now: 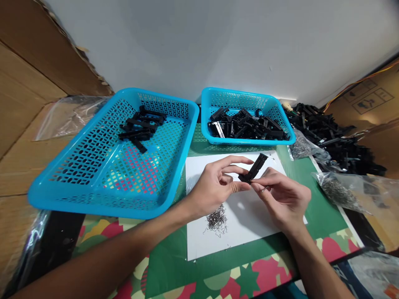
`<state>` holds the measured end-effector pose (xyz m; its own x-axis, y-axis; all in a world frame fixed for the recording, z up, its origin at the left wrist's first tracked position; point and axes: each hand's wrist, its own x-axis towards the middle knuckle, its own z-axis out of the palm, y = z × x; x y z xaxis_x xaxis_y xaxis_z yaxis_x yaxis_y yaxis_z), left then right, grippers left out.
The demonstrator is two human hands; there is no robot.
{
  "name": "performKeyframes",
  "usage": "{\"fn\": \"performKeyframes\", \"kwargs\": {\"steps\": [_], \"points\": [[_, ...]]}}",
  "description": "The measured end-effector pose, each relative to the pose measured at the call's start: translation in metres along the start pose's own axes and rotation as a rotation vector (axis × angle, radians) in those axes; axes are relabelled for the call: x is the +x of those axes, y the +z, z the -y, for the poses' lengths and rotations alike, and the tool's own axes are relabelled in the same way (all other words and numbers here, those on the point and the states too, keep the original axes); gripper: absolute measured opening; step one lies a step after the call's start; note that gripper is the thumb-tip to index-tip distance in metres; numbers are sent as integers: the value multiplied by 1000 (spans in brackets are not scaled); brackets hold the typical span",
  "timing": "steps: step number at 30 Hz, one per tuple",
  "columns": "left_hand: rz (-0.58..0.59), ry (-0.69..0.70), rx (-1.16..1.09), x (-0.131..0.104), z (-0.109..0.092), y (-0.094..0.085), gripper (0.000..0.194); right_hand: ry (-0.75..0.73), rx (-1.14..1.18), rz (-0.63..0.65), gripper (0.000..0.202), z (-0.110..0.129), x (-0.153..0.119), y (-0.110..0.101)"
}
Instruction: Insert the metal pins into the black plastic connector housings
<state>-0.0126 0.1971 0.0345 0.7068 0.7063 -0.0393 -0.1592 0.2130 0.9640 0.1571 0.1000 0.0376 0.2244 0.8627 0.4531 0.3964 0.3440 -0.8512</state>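
Above a white sheet [249, 224], my left hand [218, 182] grips a black plastic part [258, 166] by its lower end, thumb below and fingers behind. The part has a long arm that tilts up to the right. My right hand [280, 193] meets it at that lower end, thumb and forefinger pinched around a thin metal wire piece [264, 188] whose shape is mostly hidden. Below my left hand lies a pile of small bent wire pieces [217, 219] on the sheet.
Several black parts lie in a large blue basket [168, 203] at left. A smaller blue basket [249, 142] behind holds many more. Loose black parts [336, 141] are heaped at right, beside plastic bags of small metal pieces [339, 191]. Cardboard [18, 120] stands at left, a white wall behind.
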Motion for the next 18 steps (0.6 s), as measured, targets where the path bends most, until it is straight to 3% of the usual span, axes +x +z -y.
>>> {"fn": "performKeyframes", "kwargs": {"steps": [4,12,18], "points": [[-3,14,-4,0,1,0,54,-28,-35,-37,20,0,-2,4],[2,-10,-60,0,-2,1,53,-474,-543,53,33,-5,3,-6],[-38,-20,-19,0,-1,2,60,-535,-661,23,33,1,3,-7]]}}
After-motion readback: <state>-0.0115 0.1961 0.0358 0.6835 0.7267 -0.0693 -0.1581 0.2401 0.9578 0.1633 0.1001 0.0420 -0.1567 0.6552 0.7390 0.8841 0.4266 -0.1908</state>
